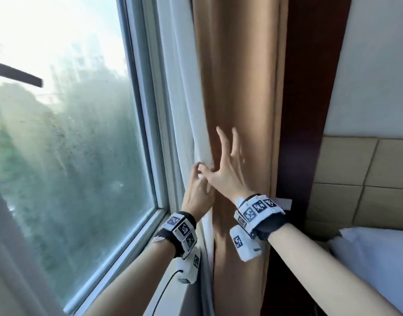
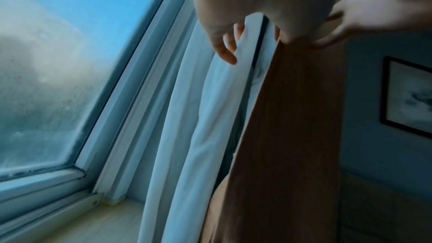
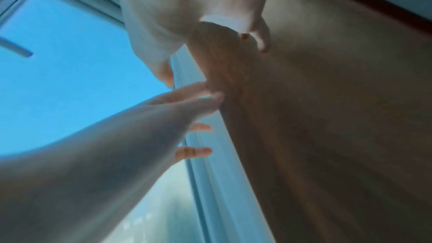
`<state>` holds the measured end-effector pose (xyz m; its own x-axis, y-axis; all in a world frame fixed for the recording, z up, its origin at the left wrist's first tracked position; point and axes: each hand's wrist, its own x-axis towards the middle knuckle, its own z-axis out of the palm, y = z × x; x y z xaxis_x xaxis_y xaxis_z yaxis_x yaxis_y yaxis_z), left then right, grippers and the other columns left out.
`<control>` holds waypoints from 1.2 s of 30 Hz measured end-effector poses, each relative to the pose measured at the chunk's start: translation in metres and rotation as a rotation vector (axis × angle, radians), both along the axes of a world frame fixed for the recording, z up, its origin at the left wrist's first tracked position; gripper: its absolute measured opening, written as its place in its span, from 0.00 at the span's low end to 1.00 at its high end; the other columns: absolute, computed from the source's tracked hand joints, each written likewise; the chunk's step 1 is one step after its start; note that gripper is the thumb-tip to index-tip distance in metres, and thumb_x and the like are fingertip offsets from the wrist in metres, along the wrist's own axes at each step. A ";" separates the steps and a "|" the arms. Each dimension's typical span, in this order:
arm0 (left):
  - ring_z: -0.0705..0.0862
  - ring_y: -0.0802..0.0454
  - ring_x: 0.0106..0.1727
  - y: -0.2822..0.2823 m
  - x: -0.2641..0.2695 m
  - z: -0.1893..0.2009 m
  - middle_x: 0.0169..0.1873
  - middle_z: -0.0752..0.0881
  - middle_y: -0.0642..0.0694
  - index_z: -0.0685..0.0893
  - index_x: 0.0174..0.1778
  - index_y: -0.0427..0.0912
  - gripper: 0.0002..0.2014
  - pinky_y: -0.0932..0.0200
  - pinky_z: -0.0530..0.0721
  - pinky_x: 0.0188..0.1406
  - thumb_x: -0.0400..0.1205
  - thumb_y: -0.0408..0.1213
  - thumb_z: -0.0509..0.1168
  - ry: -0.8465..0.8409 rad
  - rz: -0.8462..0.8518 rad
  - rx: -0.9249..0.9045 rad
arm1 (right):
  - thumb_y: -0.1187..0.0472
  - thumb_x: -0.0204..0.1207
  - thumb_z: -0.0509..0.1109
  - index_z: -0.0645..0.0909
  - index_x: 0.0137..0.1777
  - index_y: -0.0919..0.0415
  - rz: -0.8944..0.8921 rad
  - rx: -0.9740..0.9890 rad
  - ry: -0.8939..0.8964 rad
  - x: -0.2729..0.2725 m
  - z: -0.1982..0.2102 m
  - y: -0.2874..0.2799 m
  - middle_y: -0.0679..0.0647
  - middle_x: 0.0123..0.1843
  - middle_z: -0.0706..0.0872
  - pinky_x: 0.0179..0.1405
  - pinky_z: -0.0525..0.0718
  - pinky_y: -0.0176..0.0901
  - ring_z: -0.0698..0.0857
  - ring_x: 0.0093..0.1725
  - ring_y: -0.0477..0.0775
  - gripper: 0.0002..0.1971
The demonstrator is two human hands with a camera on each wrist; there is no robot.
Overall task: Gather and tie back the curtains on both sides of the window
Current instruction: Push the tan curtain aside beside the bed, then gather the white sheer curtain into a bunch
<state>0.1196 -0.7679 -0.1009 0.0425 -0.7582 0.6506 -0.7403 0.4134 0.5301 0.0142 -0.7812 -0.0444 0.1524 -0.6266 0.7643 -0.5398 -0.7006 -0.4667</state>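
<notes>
A brown curtain (image 1: 237, 92) hangs bunched at the window's right side, with a white sheer curtain (image 1: 184, 106) along its left edge. My left hand (image 1: 197, 179) holds the curtains' left edge; its thumb and fingers (image 2: 225, 51) curl round a fold of the white sheer (image 2: 210, 117). My right hand (image 1: 227, 156) lies against the brown curtain (image 3: 327, 117) with straight, spread fingers (image 3: 261, 42), its thumb reaching toward the left hand (image 3: 198, 95). A white strip (image 1: 284, 202) shows behind my right wrist, beside the curtain.
Fogged window glass (image 1: 70, 133) and its white frame fill the left, with a sill (image 2: 93, 228) below. Right of the curtain are a dark wood panel (image 1: 309, 87), a padded headboard (image 1: 366, 179) and a white pillow (image 1: 373, 258). A framed picture (image 2: 409, 97) hangs on the wall.
</notes>
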 end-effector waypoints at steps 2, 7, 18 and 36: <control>0.70 0.49 0.75 0.020 0.003 -0.002 0.75 0.65 0.39 0.87 0.58 0.42 0.13 0.55 0.71 0.74 0.82 0.32 0.61 -0.097 -0.017 -0.051 | 0.62 0.71 0.73 0.45 0.83 0.42 0.016 0.140 -0.090 0.014 0.002 0.008 0.61 0.85 0.42 0.79 0.63 0.64 0.54 0.83 0.64 0.49; 0.70 0.48 0.75 0.033 0.031 -0.007 0.73 0.70 0.42 0.87 0.60 0.46 0.13 0.55 0.71 0.72 0.86 0.43 0.60 -0.044 0.017 0.081 | 0.73 0.77 0.61 0.45 0.83 0.42 -0.126 0.092 -0.097 -0.001 0.004 0.023 0.65 0.69 0.79 0.45 0.87 0.56 0.86 0.52 0.63 0.42; 0.86 0.59 0.44 0.017 0.034 0.010 0.46 0.87 0.48 0.81 0.65 0.48 0.17 0.75 0.81 0.41 0.80 0.38 0.69 0.331 -0.162 0.144 | 0.79 0.72 0.55 0.80 0.69 0.54 -0.318 0.005 -0.105 -0.048 -0.020 0.036 0.64 0.65 0.81 0.64 0.81 0.55 0.82 0.61 0.67 0.30; 0.88 0.60 0.45 0.029 -0.021 0.003 0.45 0.91 0.52 0.91 0.50 0.43 0.07 0.56 0.85 0.53 0.80 0.36 0.70 0.261 -0.393 0.175 | 0.71 0.81 0.51 0.59 0.81 0.65 -0.376 0.439 -0.029 -0.088 -0.015 0.088 0.68 0.75 0.71 0.73 0.73 0.54 0.72 0.74 0.67 0.27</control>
